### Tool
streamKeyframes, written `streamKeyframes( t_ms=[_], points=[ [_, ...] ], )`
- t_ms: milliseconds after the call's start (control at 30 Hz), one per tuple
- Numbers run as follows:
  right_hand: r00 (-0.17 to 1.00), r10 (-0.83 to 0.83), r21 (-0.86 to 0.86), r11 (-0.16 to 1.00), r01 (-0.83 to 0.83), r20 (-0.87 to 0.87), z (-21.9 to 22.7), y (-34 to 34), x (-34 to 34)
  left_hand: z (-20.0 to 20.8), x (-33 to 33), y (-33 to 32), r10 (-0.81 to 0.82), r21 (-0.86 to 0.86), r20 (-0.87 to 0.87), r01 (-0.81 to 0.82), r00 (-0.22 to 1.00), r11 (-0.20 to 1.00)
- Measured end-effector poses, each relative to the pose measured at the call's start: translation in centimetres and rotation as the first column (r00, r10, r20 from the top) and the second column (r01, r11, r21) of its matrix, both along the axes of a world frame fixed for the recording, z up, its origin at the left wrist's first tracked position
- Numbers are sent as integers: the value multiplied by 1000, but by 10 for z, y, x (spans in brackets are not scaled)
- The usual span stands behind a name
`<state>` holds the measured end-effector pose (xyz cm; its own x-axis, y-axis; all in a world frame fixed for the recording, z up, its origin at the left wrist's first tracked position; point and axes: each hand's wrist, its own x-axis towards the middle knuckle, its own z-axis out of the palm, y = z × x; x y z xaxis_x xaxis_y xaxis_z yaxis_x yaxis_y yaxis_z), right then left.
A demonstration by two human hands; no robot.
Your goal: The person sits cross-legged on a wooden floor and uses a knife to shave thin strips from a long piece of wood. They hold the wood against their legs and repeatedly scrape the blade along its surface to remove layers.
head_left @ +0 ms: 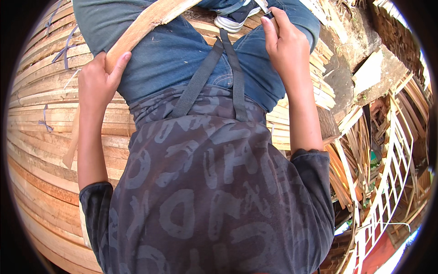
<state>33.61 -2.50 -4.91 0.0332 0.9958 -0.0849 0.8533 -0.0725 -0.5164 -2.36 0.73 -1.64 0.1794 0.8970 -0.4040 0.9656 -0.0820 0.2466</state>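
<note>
My left hand (99,81) is closed around a curved strip of pale wood (146,28). The strip slants up and to the right across my thigh, past the upper edge of the picture. Its lower part seems to show again beside my left forearm. Over my right knee, my right hand (289,48) is closed on a small tool (269,15) with a dark grip. A light, metal-looking piece (262,4) sticks up from that grip. Most of the tool is cut off by the upper edge or hidden by my fingers, so its kind is unclear.
Stacked wooden planks (50,137), some tied with dark strips (44,121), lie under and left of me. A dark shoe (232,19) with a white sole is ahead. To the right are stone blocks (340,59), wood scraps (349,176) and a white lattice frame (388,171).
</note>
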Motion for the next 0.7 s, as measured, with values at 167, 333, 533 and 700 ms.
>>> streamKeyframes(
  t_ms=[167, 333, 533, 700],
  points=[
    [992, 32, -7, 999, -31, 118, -27, 4, 24, 5, 6, 6, 2, -46, -2, -2, 1000, 999],
    [981, 58, 9, 998, -61, 185, -36, 10, 29, 8, 10, 7, 27, -61, -26, -28, 999, 998],
    [966, 62, 85, 993, -86, 251, -45, 16, 39, 7, 11, 9, 25, -69, -51, -29, 998, 997],
    [945, 41, -15, 999, -38, 325, -45, 17, 49, 9, 16, 10, 22, -75, -81, -28, 996, 997]
  ],
)
